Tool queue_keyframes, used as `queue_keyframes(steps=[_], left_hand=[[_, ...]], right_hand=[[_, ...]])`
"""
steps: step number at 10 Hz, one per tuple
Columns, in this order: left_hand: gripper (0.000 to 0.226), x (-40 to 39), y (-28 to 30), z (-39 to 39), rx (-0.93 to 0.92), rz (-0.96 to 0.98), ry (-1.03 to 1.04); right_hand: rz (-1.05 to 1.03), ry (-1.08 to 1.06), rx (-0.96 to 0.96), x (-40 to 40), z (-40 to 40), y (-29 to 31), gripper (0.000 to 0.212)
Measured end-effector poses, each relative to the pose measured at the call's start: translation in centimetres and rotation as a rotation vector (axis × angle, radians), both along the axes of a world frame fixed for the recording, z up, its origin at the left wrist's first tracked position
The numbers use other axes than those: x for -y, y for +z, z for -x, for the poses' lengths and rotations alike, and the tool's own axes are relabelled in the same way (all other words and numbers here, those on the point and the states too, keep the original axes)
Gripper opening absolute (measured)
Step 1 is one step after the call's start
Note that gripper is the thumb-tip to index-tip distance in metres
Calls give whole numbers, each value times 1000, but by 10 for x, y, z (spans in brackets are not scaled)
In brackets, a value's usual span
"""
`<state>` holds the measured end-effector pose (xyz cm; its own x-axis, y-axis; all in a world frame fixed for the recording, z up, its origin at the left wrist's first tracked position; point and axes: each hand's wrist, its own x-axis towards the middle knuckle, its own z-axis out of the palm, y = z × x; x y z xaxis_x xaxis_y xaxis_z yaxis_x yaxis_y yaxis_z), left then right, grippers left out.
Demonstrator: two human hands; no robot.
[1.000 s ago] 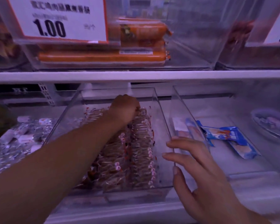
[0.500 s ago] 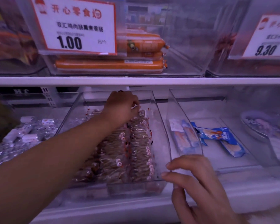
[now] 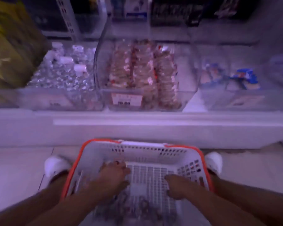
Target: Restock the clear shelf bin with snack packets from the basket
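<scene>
Both hands reach down into a white perforated plastic basket with an orange rim that sits on the pale floor, near the viewer and just in front of the white shelf edge. The left hand lies knuckles-up over the basket's left half, its fingers bent around some small packets at their tips; blur hides how firm the grip is. The right hand rests on the grid bottom to the right, fingers loosely curled; I cannot tell whether it holds anything. More small dark-wrapped snack packets lie in the basket's near part. White shoes show on either side of it. Farther off, on the shelf, the clear plastic bin holds rows of brown snack packets with red-and-white markings, a price label on its front. A bin of silvery wrapped sweets stands to its left, a bin with blue packets to its right.
</scene>
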<state>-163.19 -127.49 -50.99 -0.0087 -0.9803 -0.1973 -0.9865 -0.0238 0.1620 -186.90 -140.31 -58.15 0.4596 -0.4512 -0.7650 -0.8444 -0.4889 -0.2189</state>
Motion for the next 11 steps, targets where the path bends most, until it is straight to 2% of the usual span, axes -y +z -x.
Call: queue_keyframes(steps=[1, 2, 3, 4, 5, 6, 7, 8, 9, 10, 11], left_hand=[[88, -69, -95, -16, -163, -259, 289], [90, -91, -133, -27, -207, -279, 373], [70, -94, -159, -8, -296, -396, 457], [74, -97, -175, 18, -224, -619, 475], [75, -102, -185, 36, 22, -637, 391], [62, -98, -190, 40, 67, -680, 405], [52, -99, -193, 40, 64, -629, 337], [50, -97, -199, 39, -105, -615, 252], [57, -94, -204, 41, -374, -658, 395], [88, -92, -207, 46, -518, -664, 461], [100, -84, -209, 55, -517, -655, 397]], right_hand=[[21, -177, -146, -21, 10, -40, 76], [-55, -327, -178, -51, 23, -83, 99], [-97, -260, -176, -80, 31, -115, 84], [17, -109, -123, -96, 22, -122, 57], [58, -210, -79, -107, 11, -126, 42], [8, -255, -5, -117, -5, -128, 42], [-8, -156, -14, -130, -21, -130, 55], [123, -109, -75, -145, -25, -130, 58], [154, -216, -64, -149, -18, -131, 59], [68, -238, 12, -138, -10, -136, 54], [-7, -231, 96, -129, -7, -140, 41]])
